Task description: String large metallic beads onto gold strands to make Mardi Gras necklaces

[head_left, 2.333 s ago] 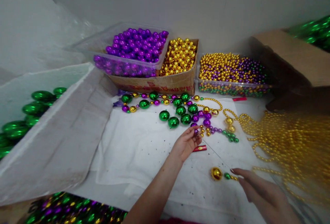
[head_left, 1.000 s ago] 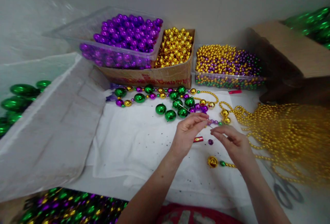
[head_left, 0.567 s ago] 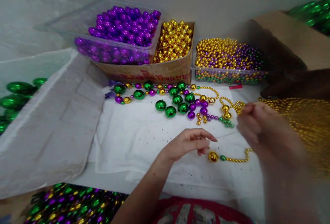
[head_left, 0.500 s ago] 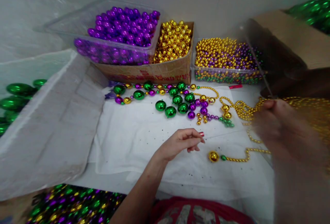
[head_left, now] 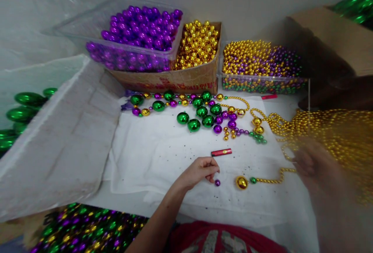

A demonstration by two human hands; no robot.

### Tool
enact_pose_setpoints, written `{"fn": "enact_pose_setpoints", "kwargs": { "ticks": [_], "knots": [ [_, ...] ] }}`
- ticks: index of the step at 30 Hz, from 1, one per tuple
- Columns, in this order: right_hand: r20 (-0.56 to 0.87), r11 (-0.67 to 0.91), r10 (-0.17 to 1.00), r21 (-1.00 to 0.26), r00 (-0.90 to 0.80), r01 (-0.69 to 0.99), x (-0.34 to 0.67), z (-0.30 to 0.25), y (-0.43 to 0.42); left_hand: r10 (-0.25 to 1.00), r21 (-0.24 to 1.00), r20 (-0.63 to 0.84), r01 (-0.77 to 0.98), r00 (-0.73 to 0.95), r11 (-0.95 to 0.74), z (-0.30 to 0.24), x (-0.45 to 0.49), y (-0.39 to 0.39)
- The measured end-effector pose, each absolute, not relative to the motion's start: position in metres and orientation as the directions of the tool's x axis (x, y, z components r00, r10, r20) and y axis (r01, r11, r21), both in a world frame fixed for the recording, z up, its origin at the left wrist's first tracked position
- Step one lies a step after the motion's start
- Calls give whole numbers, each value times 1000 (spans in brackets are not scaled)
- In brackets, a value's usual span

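My left hand (head_left: 201, 170) rests on the white cloth (head_left: 145, 160) with its fingers curled into a pinch. A small purple bead (head_left: 217, 182) lies just off its fingertips; I cannot make out what the pinch holds. To the right of it lie a large gold ball (head_left: 241, 182), a small green bead (head_left: 252, 180) and a thin gold strand (head_left: 275, 178). That strand leads toward my right hand (head_left: 316, 163), which is smeared by motion at the edge of the gold strand pile (head_left: 338, 136). A red tube (head_left: 222, 152) lies above my left hand.
At the back stand a tub of purple balls (head_left: 140, 32), a cardboard box of gold balls (head_left: 198, 47) and a tub of small mixed beads (head_left: 259, 64). A finished string and loose green balls (head_left: 194, 119) lie in front. Green balls (head_left: 23, 105) sit left, and a brown carton (head_left: 335, 39) right.
My left hand came down to the cloth, uncovering the red tube, with the purple bead now at its fingertips. My right hand swept out right, then dropped lower beside the gold pile.
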State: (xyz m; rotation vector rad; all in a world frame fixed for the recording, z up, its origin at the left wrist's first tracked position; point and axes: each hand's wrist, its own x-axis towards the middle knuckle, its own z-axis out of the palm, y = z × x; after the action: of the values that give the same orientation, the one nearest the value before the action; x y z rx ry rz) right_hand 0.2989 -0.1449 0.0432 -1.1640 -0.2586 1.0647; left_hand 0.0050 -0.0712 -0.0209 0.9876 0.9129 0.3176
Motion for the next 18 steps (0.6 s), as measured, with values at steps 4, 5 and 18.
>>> {"fn": "enact_pose_setpoints", "kwargs": {
  "ticks": [4, 5, 18],
  "knots": [
    [-282, -68, 812, -915, 511, -397, 301, 29, -146, 633, 838, -511, 172, 581, 518, -25, 5, -72],
    [-285, -112, 812, -932, 509, -344, 302, 24, -147, 647, 848, -503, 185, 574, 496, -25, 3, -71],
    [-376, -321, 872, -923, 314, -212, 293, 0, -156, 862, 940, -341, 156, 374, 305, 1, 5, -25]
  ]
}}
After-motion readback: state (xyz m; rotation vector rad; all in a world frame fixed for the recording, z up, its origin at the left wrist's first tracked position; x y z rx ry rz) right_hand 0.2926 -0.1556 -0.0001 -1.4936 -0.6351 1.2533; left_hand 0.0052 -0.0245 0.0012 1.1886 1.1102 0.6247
